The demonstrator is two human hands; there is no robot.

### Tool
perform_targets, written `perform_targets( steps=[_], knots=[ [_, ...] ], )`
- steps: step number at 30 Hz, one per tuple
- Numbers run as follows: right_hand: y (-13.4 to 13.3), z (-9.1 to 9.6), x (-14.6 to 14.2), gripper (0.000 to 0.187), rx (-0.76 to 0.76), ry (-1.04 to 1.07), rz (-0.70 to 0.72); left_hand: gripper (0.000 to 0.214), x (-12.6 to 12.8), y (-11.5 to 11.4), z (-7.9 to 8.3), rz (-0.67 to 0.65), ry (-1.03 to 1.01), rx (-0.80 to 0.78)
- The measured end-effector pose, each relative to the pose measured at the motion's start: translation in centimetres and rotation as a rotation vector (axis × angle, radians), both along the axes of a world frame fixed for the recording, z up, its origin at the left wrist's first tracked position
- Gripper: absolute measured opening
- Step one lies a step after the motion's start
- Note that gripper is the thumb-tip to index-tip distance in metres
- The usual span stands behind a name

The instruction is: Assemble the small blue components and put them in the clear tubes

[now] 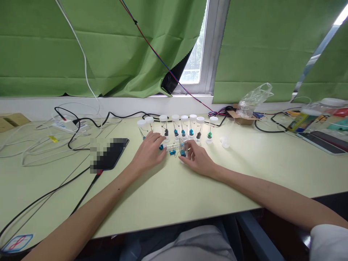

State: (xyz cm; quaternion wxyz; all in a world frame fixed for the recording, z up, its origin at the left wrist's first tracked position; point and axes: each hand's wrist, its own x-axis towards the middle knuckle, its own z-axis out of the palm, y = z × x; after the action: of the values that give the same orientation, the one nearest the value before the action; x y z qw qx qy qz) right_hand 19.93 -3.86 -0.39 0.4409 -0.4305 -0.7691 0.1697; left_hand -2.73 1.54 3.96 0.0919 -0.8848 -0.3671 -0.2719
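At frame centre, the right hand (pixel 199 158) grasps a clear cylindrical vial (pixel 183 149). Near a blue metal clip (pixel 172 152), whether the left hand (pixel 149 153) grips anything, I cannot tell.

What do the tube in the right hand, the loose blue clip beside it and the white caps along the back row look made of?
Held tube: clear, smooth plastic or glass; contents show through.
Loose blue clip: likely painted metal, given the thin wire handle.
White caps: probably plastic, opaque and evenly white.
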Motion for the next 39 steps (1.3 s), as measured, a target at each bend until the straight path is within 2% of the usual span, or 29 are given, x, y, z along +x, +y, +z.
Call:
perform_targets(
  steps=[5,15,33,39],
  knots=[
    [0.0,0.3,0.1,0.037,-0.049,-0.076,-0.001,0.039,-0.8,0.3,-0.2,0.142,0.049,-0.026],
    [0.0,0.5,0.1,0.034,-0.066,-0.085,0.011,0.036,-0.6,-0.1,-0.3,0.24,0.077,-0.181],
    [-0.2,0.6,0.1,0.035,-0.102,-0.086,0.022,0.035,-0.8,0.7,-1.7,0.215,0.06,-0.257],
    [-0.2,0.8,0.2,0.037,-0.13,-0.098,0.022,0.032,-0.9,0.8,-2.0,0.185,0.014,-0.226]
  ],
)
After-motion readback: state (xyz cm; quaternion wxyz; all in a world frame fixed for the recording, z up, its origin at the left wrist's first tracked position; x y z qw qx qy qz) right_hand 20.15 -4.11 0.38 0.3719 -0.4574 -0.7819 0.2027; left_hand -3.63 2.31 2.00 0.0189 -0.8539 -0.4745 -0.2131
